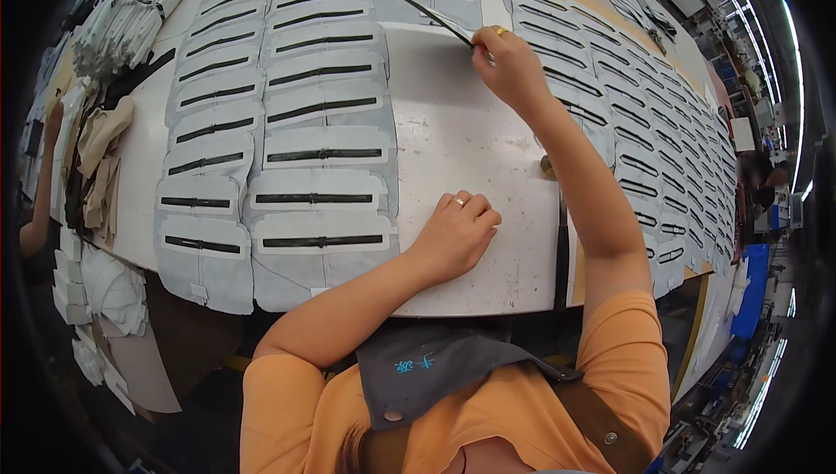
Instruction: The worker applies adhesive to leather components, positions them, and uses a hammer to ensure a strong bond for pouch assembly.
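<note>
My right hand (509, 65) reaches over the table with thumb and fingers pinched on one end of a narrow black-and-white strip (435, 17). The strip slants up to the left, seen nearly edge-on, its far end over a grey fabric panel (427, 6). Lower down, my left hand (457, 235) rests on the white tabletop (470, 134), fingers curled in, with nothing visible in them. To its left lie overlapping rows of grey fabric panels (322, 187), each with a white rectangular piece and a black strip across it.
Many more such panels (644, 126) cover the table on the right. A tied bundle of white strips (131, 13) sits at the far left, near beige cloth pieces (104, 143). Beside the table are white stacked pieces (113, 291). Another person's arm (43, 187) shows at the left edge.
</note>
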A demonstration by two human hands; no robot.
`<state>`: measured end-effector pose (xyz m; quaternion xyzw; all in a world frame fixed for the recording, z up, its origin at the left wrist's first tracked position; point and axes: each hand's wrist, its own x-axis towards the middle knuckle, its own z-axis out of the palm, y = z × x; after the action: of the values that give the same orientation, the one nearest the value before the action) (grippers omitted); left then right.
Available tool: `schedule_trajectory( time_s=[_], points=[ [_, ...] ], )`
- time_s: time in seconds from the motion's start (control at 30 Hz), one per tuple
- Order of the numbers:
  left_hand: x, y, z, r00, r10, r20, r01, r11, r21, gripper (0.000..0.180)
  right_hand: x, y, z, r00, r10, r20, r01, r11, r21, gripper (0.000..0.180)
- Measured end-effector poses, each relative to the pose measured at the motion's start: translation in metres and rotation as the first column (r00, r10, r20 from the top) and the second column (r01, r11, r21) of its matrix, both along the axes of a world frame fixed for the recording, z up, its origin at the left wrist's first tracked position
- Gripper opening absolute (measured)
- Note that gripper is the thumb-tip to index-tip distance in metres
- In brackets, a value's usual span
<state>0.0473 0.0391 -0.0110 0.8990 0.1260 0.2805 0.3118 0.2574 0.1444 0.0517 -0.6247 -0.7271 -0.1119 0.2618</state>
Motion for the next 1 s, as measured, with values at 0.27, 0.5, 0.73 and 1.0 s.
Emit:
schedule_trajectory(
  time_s=[0.27, 0.5, 0.73, 1.0],
  points=[
    [-0.019, -0.073, 0.047, 0.785, -0.549, 0.285, 0.548, 0.831, 0.092, 0.026, -0.059, -0.229, 0.032, 0.956, 0.21, -0.206, -0.29, 0.785, -0.547, 0.025],
    [-0.015, -0.049, 0.003, 0.989, -0.119, -0.088, 0.129, 0.984, 0.121, 0.028, -0.041, -0.255, -0.029, 0.922, -0.28, -0.267, 0.174, 0.916, -0.361, 0.036],
    [-0.011, -0.06, 0.002, 0.988, -0.097, -0.123, 0.112, 0.986, 0.127, 0.034, -0.049, -0.25, -0.027, 0.689, -0.526, -0.499, 0.114, 0.759, -0.642, 0.034],
    [-0.008, -0.059, 0.003, 0.982, -0.11, -0.152, 0.123, 0.989, 0.085, 0.035, -0.058, -0.262, -0.033, 0.318, -0.516, -0.795, 0.057, 0.848, -0.528, 0.025]
  ],
)
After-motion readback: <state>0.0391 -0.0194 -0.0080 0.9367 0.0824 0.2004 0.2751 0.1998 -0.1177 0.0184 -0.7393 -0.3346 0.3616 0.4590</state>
